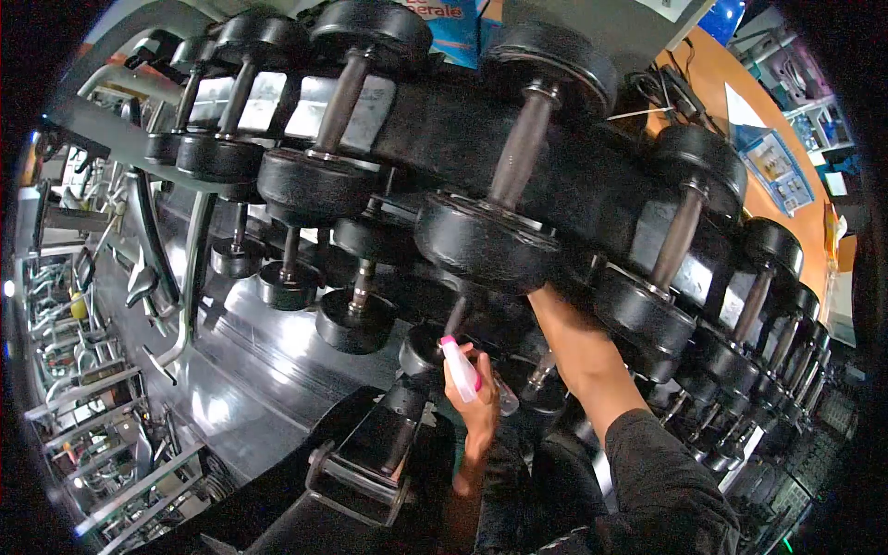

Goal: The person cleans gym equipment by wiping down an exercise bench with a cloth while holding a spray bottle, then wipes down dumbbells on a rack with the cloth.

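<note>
My left hand [476,398] is closed around a spray bottle [462,372] with a white head, a pink nozzle tip and a pink trigger. Part of its clear body shows beside my fingers. The nozzle points up toward the lower row of dumbbells. My right forearm [583,356] reaches up beneath a large black dumbbell [520,162] on the upper rack. That dumbbell's near head hides my right hand, so its fingers and anything in them cannot be seen. Just above the nozzle is the handle of a lower dumbbell [460,313].
More black dumbbells [680,236] line both tiers of the rack, left and right. A padded bench with a metal frame [361,472] stands close below. Gym machines [102,370] fill the left side. Behind the rack are a blue box [453,32] and an orange-brown desk [717,69].
</note>
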Demonstrator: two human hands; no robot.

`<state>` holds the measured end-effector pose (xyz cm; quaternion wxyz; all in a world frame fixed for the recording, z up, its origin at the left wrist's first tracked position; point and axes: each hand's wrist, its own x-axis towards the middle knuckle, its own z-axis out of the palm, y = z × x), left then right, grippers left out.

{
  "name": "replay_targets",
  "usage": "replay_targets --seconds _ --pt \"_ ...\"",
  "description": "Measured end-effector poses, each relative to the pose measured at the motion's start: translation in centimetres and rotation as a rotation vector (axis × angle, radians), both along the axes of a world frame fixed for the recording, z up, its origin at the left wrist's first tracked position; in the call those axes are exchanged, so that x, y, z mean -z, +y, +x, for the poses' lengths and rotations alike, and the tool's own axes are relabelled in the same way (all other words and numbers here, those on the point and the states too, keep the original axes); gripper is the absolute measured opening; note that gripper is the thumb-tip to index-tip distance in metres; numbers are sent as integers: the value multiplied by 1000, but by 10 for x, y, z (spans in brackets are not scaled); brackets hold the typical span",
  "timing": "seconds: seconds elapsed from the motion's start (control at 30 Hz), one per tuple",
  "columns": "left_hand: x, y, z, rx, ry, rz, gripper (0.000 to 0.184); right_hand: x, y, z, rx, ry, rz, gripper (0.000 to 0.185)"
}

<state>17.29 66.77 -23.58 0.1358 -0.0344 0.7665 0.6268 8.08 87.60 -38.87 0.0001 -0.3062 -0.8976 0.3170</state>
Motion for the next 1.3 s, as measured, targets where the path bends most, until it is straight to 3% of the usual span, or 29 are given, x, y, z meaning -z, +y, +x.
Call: replay_targets --seconds 0.17,0.3,0.4,0.47,0.53,0.57,0.6,0.67,0.73,0.83,0.9,0.93,1.0,1.07,1.1,1.13,1.2,1.23,1.3 --pt "-3 0 -1 -5 59 -48 22 10 -12 -3 -50 54 65 38" --pt "0 -2 -4 18 86 -130 24 13 -30 19 -104 294 109 38" --pt "-7 2 -6 -26 22 -21 25 16 -50 26 -144 484 118 38" --pt "-2 -2 -4 1 57 -30 25 -2 -60 23 -153 529 122 38" --pt "5 -6 0 41 4 -27 38 -63 -70 15 -265 265 89 35" --pt "3 -5 0 39 -1 -23 38 -77 -73 23 -304 284 310 37" --pt "1 -4 0 42 7 -20 37 -87 -77 33 -308 280 312 37" --pt "-2 -3 0 45 16 -17 36 -101 -87 56 -256 225 -182 40" --pt "-5 -2 1 11 7 63 35 -103 -90 84 -279 199 -127 41" --pt "-22 2 4 -8 31 59 31 -107 -110 126 -208 437 -69 35" --pt "-37 1 7 -30 -10 75 28 -107 -124 148 136 213 -728 34" --pt "-38 -3 10 14 34 -1 29 -77 -134 159 214 238 -750 31" --pt "-29 -15 20 17 -11 95 28 -21 -150 160 862 214 -1538 29" --pt "-31 -23 25 63 26 29 27 22 -146 156 1089 476 -2049 28" --pt "-32 -27 27 106 57 -35 27 8 -141 140 1213 721 -2208 28" --pt "-36 -28 29 106 59 -40 27 21 -146 124 909 1108 -2194 29" --pt "-46 -28 31 65 -129 47 26 35 -129 97 1366 988 -2168 25" --pt "-37 -32 32 101 -36 -4 26 32 -129 91 1367 989 -2172 25" --pt "-33 -36 34 83 -68 9 25 25 -130 82 1614 1016 -2183 29"
